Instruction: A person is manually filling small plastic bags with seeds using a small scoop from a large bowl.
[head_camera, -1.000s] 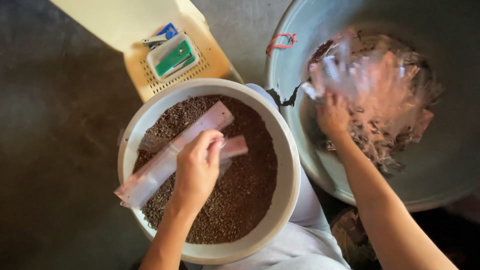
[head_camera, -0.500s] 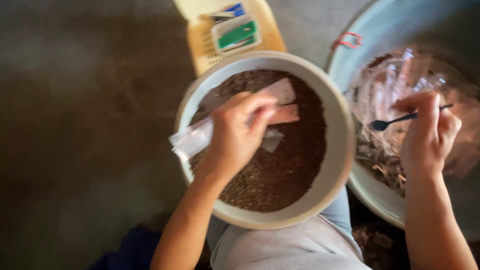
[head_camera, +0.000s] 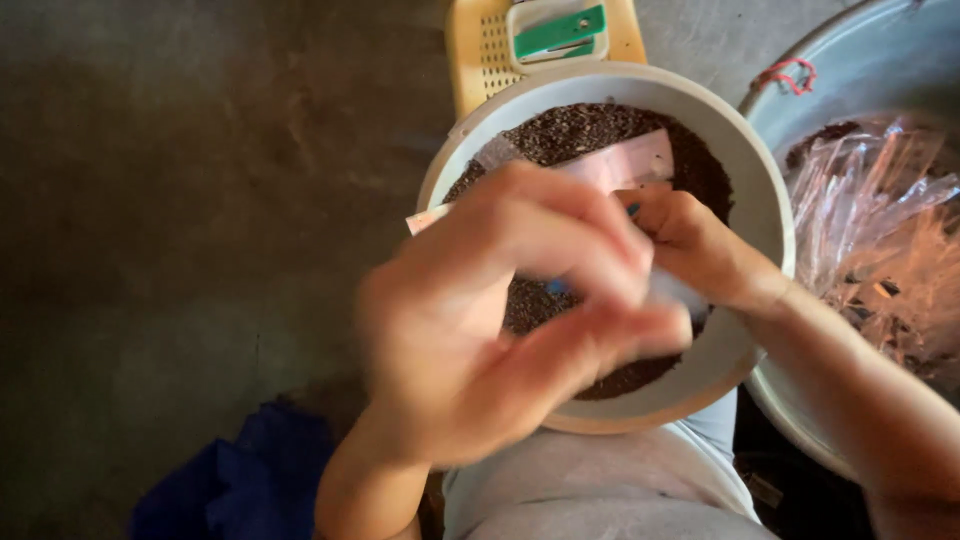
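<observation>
A long clear plastic bag (head_camera: 620, 165) w/ a pinkish look lies over the brown grains in the white bowl (head_camera: 770, 215), partly hidden behind blurry hands. A heap of clear plastic bags (head_camera: 880, 230) sits in the grey tub (head_camera: 870, 80) at right. A small green & white pack (head_camera: 557, 30) rests on the yellow basket (head_camera: 478, 55) up top.

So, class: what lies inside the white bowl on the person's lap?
The white bowl holds dark brown granules with pale strips on top. The left hand and right hand cover its middle.

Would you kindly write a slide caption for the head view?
Both hands, left and right, meet over a white bowl of dark grains.
</observation>
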